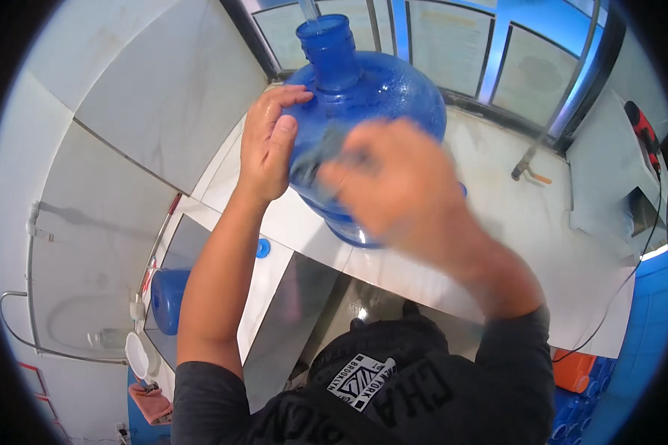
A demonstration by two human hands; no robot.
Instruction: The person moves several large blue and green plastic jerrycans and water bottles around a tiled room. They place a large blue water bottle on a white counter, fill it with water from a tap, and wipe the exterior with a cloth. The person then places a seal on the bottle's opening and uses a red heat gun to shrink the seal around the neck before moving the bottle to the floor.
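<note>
A large blue plastic water-cooler bottle stands upright on the white tiled counter before me. Into its uncapped neck reaches a clear stream or tube; I cannot tell which. My left hand rests against the bottle's left shoulder, fingers curved towards the neck and holding nothing else. Blurred by motion, my right hand grips a grey-green cloth pressed to the front of the bottle. Part of the bottle's side is hidden behind my right hand and forearm.
A blue cap lies on the counter's left. Another blue bottle is left of my forearm, near a white bowl and pink cloth. At right are a valve with orange handle, a red-black tool and a cable.
</note>
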